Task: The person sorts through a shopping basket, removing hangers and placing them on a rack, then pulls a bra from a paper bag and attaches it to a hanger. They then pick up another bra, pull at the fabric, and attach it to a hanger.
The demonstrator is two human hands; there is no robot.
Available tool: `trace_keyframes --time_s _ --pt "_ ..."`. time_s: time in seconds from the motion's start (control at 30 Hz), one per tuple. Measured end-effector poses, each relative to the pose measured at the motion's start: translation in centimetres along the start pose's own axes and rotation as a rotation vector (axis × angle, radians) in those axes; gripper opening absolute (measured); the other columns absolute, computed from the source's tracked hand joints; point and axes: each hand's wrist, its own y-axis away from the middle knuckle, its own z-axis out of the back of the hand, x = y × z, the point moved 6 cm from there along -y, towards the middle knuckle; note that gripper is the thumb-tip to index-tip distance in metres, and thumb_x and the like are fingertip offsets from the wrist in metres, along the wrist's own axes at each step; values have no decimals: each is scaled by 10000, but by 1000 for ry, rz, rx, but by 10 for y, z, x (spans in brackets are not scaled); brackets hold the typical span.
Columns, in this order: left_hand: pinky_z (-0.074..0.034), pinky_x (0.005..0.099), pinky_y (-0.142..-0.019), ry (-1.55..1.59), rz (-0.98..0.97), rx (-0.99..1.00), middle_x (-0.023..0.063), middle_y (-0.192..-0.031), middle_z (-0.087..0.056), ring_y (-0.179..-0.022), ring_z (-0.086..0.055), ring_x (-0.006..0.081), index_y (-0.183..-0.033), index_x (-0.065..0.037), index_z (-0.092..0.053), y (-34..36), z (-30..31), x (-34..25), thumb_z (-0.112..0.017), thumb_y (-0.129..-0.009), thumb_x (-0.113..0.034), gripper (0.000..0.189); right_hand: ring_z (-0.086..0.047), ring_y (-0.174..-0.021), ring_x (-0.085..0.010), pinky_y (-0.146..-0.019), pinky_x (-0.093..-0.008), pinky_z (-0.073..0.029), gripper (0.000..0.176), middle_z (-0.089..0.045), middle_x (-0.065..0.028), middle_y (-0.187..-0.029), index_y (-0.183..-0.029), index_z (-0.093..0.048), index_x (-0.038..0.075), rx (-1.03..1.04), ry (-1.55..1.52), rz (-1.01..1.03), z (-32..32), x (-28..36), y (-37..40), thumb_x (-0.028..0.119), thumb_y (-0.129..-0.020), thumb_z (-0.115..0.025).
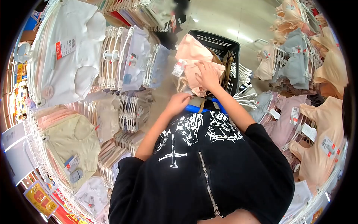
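A peach bra-like garment (194, 50) with a thin strap and a white price tag (179, 68) spreads over the near left part of a black shopping cart (231, 41). My right hand (209, 76) is on top of it, fingers bent into the fabric and gripping it. Lower and to the left, my left hand (179, 103) is closed beside the cart's blue handle (192, 108), its fingertips just below the garment. What those fingers pinch, if anything, is too small to make out.
White garments on hangers (72, 80) and beige briefs (71, 143) fill racks on the left. Peach bras (317, 149) and grey ones (296, 56) hang on the right. White hangers (244, 99) stick out at the cart's right side. Tiled floor (218, 15) lies beyond.
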Motion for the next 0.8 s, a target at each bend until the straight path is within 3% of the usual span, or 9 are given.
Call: trace_keyframes --time_s 0.03,0.13,0.27,0.53,0.63,0.73,0.8 --pt "-439 344 -739 -5 0 1 126 -850 -607 -810 -572 273 -911 -29 -612 -1 1 -2 -463 -822 -195 240 -362 -1175 -321 -946 -411 -328 566 -408 -127 -1244 -1191 -451 143 -64 -19 39 -2 2 -9 193 -662 -643" --pt "-451 351 -718 4 -7 -21 132 -831 -612 -784 -579 285 -864 -33 -616 -2 1 -5 -488 -796 -168 199 -226 -1265 -354 -987 -507 -256 729 -330 -108 -1319 -1268 -362 202 53 114 -31 -31 -4 -23 271 -621 -691" --pt "-438 355 -726 9 -47 -16 132 -822 -597 -783 -565 289 -866 -31 -609 0 0 0 -467 -808 -183 216 -168 -1288 -353 -957 -607 -226 750 -321 -63 -1333 -1240 -383 270 255 207 -109 -74 -23 -13 300 -569 -716" --pt "-427 367 -729 3 -176 91 110 -803 -608 -794 -555 284 -832 -35 -611 2 -3 0 -468 -803 -173 201 -266 -1239 -342 -992 -549 -222 806 -335 -49 -1310 -1274 -360 263 547 71 -265 -118 -55 -9 264 -546 -706" --pt "-392 360 -722 0 -217 171 85 -766 -587 -798 -540 253 -782 -46 -597 1 -2 -3 -502 -800 -226 204 -257 -1263 -299 -981 -525 -226 828 -325 -74 -1338 -1291 -328 280 617 139 -316 -132 -61 -18 325 -557 -708" --pt "-399 359 -693 105 -298 234 92 -738 -570 -768 -538 259 -774 -39 -592 -1 3 -1 -519 -803 -211 189 -299 -1233 -293 -958 -497 -259 884 -370 -122 -1293 -1254 -366 237 579 324 -444 -131 -60 -26 309 -468 -765" --pt "-403 358 -656 174 -353 335 103 -733 -555 -751 -530 266 -784 -40 -587 -4 8 1 -538 -801 -196 164 -356 -1188 -278 -936 -474 -282 881 -415 -125 -1248 -1218 -402 212 606 341 -419 -137 -58 -33 307 -431 -787"
